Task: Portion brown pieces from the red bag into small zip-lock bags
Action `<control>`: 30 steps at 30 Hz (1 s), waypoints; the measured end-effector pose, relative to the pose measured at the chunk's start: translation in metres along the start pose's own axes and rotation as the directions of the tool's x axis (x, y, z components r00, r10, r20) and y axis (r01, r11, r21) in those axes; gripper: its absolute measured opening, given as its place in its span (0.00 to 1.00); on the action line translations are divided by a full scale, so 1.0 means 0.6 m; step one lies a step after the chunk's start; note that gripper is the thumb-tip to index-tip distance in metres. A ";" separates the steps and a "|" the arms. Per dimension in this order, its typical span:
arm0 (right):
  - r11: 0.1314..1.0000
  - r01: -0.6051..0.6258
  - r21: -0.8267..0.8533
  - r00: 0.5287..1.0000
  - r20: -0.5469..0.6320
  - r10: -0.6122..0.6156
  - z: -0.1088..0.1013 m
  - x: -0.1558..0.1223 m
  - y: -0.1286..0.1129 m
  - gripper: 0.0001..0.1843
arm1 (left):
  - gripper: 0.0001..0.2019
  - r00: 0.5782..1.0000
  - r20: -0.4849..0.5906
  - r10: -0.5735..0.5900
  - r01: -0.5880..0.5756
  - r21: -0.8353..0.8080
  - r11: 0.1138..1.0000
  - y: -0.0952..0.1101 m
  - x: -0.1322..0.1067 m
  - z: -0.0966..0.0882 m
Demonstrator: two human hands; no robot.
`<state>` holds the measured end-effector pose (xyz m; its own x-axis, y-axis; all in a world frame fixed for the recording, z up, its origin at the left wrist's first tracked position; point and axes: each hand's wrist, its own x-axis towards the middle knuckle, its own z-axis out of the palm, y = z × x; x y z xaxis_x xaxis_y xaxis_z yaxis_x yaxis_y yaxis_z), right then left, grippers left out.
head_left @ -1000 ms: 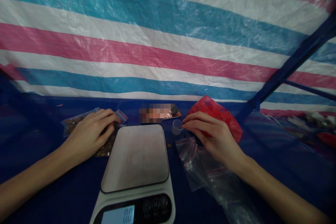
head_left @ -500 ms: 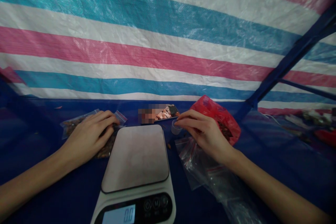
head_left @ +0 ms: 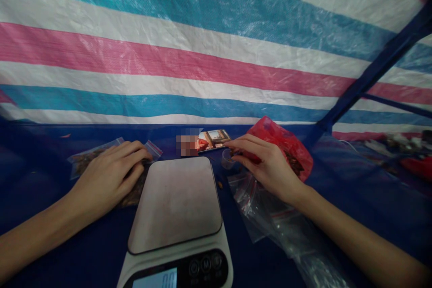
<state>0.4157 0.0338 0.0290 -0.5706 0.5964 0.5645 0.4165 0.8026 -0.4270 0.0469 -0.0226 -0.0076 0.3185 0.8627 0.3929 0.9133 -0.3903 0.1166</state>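
My left hand [head_left: 119,162] lies palm down over clear zip bags [head_left: 83,162] with brown bits inside, left of the kitchen scale [head_left: 177,204]. Its fingers are loosely bent, with the thumb apart. To the right of the scale, my right hand [head_left: 266,162] hovers at a small clear plastic cup [head_left: 227,162]. Its thumb and fingers are apart near the cup's rim; contact with the rim is unclear. Behind this hand sits a red plastic bag [head_left: 270,128], its mouth showing brown pieces. Several flat zip bags [head_left: 256,209] lie under the right wrist.
A phone [head_left: 214,139] with a lit picture leans behind the scale. One small brown piece [head_left: 220,185] lies on the blue surface [head_left: 232,243] beside the scale. Striped plastic sheeting [head_left: 168,58] hangs behind, with a blue frame bar [head_left: 357,83] at right.
My right thumb and fingers have spread apart at the cup. My left hand stays on the bags. The view has shifted slightly, and the phone picture has changed.
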 end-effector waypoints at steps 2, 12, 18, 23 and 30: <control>1.000 0.006 0.003 1.000 -0.007 -0.006 0.000 0.001 0.000 0.21 | 0.18 1.000 0.002 -0.002 0.002 -0.012 1.000 0.003 0.002 -0.003; 1.000 -0.017 -0.011 0.999 -0.032 0.017 -0.002 -0.001 0.005 0.15 | 0.18 1.000 -0.002 0.018 -0.018 -0.009 1.000 0.006 0.001 -0.005; 1.000 0.003 -0.018 0.999 -0.047 -0.004 -0.003 -0.004 0.006 0.12 | 0.19 1.000 0.026 -0.005 0.004 0.009 1.000 0.010 0.003 -0.009; 1.000 0.028 0.012 0.999 -0.040 -0.028 -0.004 -0.003 0.006 0.13 | 0.18 1.000 0.007 -0.016 0.016 0.017 1.000 0.015 0.007 -0.009; 0.996 0.071 0.058 0.996 -0.048 -0.069 0.009 -0.001 0.006 0.12 | 0.20 0.999 -0.021 -0.030 0.032 0.066 0.997 0.018 0.009 -0.012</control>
<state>0.4140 0.0361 0.0233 -0.5633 0.5396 0.6257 0.3326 0.8413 -0.4261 0.0567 -0.0243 0.0021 0.2852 0.8673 0.4081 0.9378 -0.3404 0.0681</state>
